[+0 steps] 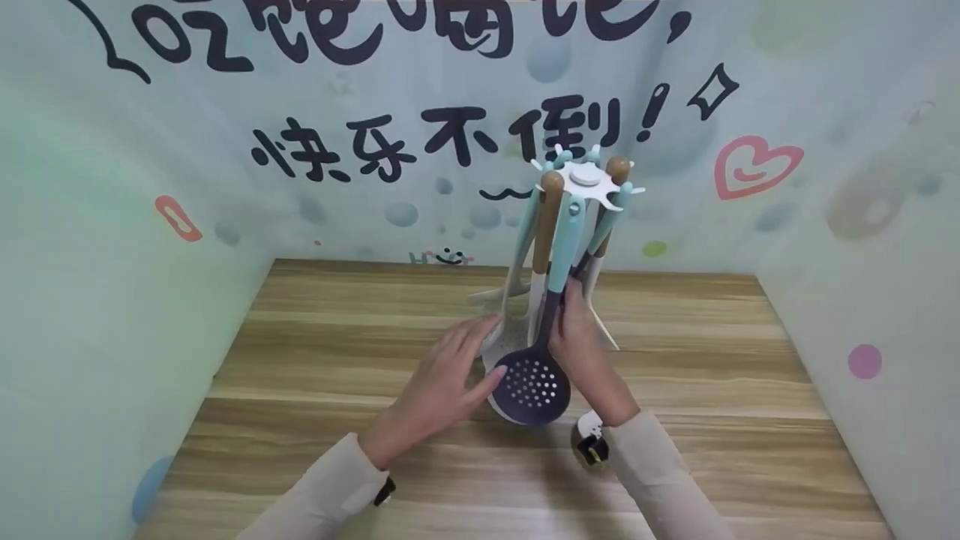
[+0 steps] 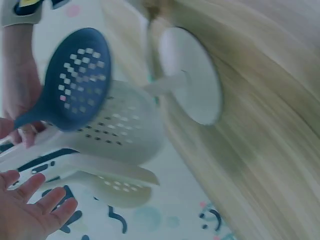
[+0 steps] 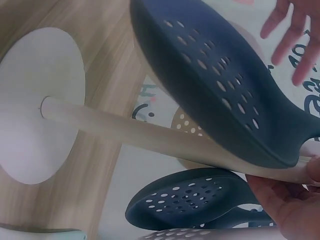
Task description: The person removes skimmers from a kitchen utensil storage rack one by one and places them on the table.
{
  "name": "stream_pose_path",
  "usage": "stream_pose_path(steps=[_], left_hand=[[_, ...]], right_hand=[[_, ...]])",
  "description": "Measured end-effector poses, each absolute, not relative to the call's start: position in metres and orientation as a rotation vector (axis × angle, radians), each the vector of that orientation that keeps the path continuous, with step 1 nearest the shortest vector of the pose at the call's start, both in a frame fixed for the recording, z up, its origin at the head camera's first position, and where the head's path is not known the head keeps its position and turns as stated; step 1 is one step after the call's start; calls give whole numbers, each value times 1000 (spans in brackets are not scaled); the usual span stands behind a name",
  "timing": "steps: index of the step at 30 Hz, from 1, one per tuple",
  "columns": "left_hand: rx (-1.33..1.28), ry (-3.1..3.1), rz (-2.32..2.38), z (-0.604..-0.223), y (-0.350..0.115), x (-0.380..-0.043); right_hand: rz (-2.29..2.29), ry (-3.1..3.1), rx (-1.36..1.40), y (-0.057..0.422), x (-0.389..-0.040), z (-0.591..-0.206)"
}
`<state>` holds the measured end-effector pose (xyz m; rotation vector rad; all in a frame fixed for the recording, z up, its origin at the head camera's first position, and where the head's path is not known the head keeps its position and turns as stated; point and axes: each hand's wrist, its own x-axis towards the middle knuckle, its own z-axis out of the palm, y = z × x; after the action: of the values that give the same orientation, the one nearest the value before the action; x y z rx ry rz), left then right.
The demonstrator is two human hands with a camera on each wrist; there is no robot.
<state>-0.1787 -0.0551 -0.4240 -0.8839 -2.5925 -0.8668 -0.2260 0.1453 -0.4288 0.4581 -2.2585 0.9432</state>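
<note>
A white utensil stand carries several hanging kitchen tools with mint-green or brown handles. The right hand reaches behind the front tool; in the right wrist view its fingers curl round the stand's pale pole. Facing forward hangs a dark skimmer with round holes and a mint-green handle. The left hand is beside the skimmer, fingers extended and apart, holding nothing; from the head, its thumb overlaps the skimmer's rim, and contact is unclear. The stand's round white base shows beneath the tools.
The wood-grain table is bordered by a printed cloth backdrop at the back and sides. A paler perforated tool and another dark perforated one hang around the pole. A small device is at the right wrist.
</note>
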Motion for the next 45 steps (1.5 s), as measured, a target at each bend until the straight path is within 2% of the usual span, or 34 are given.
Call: stream_pose_path(steps=[19,30,45], left_hand=[[-819,-2190,-1685,-395,11,-189],[-700,-1921,-2191,-380,25,-197],[-729,-1808,-2287,-370,25,-195]], right_hand=[[997,-2163,425,139,-227,-439],[1052,-2187,395,133,-225,-438],[1025,-2175,360,133,-226,-435]])
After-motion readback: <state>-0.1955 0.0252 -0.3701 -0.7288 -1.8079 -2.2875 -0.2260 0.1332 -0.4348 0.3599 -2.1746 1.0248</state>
